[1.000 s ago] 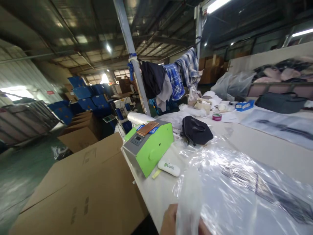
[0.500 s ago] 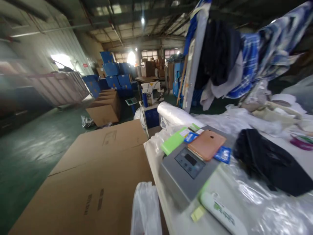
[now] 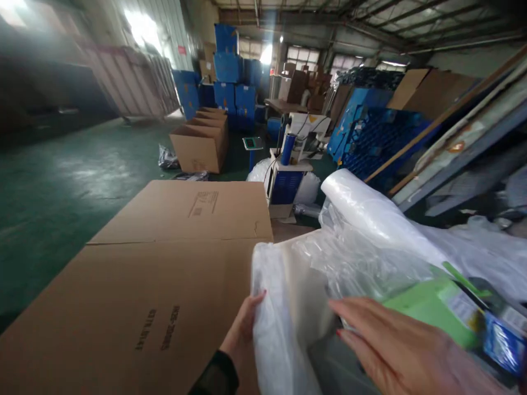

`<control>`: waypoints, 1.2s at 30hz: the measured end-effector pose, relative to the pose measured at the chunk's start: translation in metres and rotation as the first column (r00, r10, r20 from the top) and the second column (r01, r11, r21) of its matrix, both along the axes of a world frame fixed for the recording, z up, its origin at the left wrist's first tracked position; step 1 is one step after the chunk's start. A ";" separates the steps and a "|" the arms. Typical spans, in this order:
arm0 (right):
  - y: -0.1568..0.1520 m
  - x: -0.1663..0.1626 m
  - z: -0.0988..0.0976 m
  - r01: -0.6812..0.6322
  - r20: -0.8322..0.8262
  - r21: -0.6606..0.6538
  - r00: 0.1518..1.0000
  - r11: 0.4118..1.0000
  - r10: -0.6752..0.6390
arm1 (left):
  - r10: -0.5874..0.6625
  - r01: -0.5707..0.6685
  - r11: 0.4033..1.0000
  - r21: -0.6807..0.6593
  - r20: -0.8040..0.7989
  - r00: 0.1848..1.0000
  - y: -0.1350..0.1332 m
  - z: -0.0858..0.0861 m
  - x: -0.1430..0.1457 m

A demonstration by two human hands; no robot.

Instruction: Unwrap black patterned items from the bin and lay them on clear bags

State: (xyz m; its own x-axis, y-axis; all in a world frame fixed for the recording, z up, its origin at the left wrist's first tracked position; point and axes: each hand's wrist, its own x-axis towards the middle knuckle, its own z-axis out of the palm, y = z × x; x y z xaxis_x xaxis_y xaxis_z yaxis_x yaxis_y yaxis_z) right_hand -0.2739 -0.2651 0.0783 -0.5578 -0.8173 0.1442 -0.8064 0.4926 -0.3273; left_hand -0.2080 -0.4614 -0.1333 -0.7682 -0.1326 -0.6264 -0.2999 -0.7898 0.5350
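My left hand [image 3: 242, 332] grips the edge of a plastic bag [image 3: 272, 323] beside the flat carton [image 3: 135, 285]; my right hand [image 3: 395, 351] lies flat and unclenched over the green machine [image 3: 428, 307].

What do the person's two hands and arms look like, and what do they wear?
Both hands are bare, with no gloves. The left hand comes out of a dark, close-fitting sleeve that ends at the wrist. The right hand shows red polish on a fingernail; its wrist is outside the picture, so no sleeve can be seen there. No ring or watch is visible.
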 end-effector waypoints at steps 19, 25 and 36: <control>-0.122 -0.142 -0.089 -0.005 -0.075 0.683 0.994 0.730 0.077 | 0.118 -0.137 0.971 -0.194 -0.107 0.987 0.035 -0.069 -0.119; -0.131 -0.153 -0.104 0.077 -0.114 0.686 0.993 0.723 0.002 | 0.090 -0.192 0.899 -0.393 -0.263 0.961 0.053 -0.034 -0.112; -0.134 -0.149 -0.115 0.220 -0.295 0.792 0.955 0.570 0.042 | -0.569 0.151 0.433 -0.889 -0.139 0.811 0.112 0.018 -0.116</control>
State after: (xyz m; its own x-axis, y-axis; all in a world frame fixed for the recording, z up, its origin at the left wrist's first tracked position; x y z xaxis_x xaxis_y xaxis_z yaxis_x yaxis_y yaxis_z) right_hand -0.4228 -0.3988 -0.0371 -0.6832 -0.6070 -0.4060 -0.7273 0.5158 0.4528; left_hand -0.3240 -0.3494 -0.1152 -0.9971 -0.0584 -0.0486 -0.0595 0.2030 0.9774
